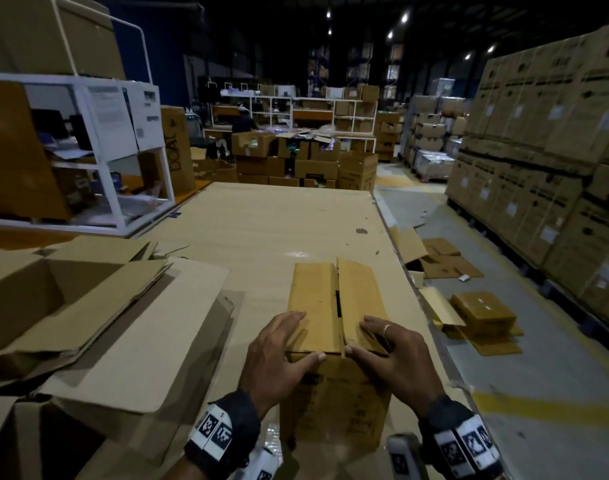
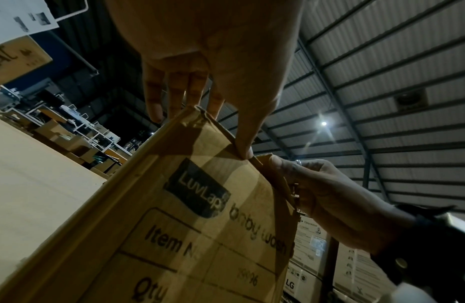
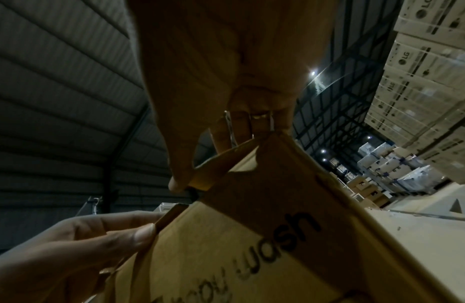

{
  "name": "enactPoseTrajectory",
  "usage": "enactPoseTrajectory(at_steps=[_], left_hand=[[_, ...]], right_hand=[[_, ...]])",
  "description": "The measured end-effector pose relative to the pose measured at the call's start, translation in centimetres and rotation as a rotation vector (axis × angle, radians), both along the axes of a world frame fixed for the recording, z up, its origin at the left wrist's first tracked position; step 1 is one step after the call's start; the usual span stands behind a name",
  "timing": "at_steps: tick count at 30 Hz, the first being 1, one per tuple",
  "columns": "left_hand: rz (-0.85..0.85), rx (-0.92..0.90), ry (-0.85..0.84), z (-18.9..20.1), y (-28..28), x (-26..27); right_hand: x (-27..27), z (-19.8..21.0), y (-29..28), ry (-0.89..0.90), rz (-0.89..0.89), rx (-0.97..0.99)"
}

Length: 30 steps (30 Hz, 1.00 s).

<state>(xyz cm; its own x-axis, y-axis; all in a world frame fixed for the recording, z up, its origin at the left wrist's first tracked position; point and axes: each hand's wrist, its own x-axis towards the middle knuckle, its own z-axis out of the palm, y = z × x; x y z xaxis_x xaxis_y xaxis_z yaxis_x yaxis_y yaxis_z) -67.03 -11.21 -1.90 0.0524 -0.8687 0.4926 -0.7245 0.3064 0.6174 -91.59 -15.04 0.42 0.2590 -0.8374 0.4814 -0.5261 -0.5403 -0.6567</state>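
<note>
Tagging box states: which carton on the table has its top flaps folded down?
The upright carton near the right edge of the table, with the left hand and right hand on its flaps. The left carton stands open-topped.

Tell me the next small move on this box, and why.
Probably press the right flap down flat with the right hand. It rides above the left flap, which the left hand presses level, and a dark gap shows along the seam of the box.

Matt brown cardboard box (image 1: pixel 334 306), w/ glossy worktop (image 1: pixel 261 223).
</note>
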Motion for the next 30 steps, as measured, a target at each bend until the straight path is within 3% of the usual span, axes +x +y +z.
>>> enactPoseTrajectory(at_steps=[7, 15, 23, 27, 30], left_hand=[[-0.113, -0.023, -0.089, 0.9, -0.2, -0.9], [-0.380, -0.084, -0.258, 6.2, -4.4, -5.2], [-0.519, -0.001, -0.469, 7.9, -9.3, -8.2], [-0.621, 0.146, -0.546, 7.7, -10.9, -10.1], [-0.689, 0.246, -0.643, 7.0, -11.6, -11.0]], right_hand=[[-0.1, 0.5, 0.7, -0.092, -0.033, -0.136], [-0.6, 1.1, 1.7, -0.283, -0.163, -0.148], [-4.1, -2.0, 0.7, -0.099, -0.510, -0.211], [-4.6, -3.7, 1.4, 0.189, -0.646, -0.118], [-4.0, -4.5, 2.2, 0.220, -0.608, 0.061]])
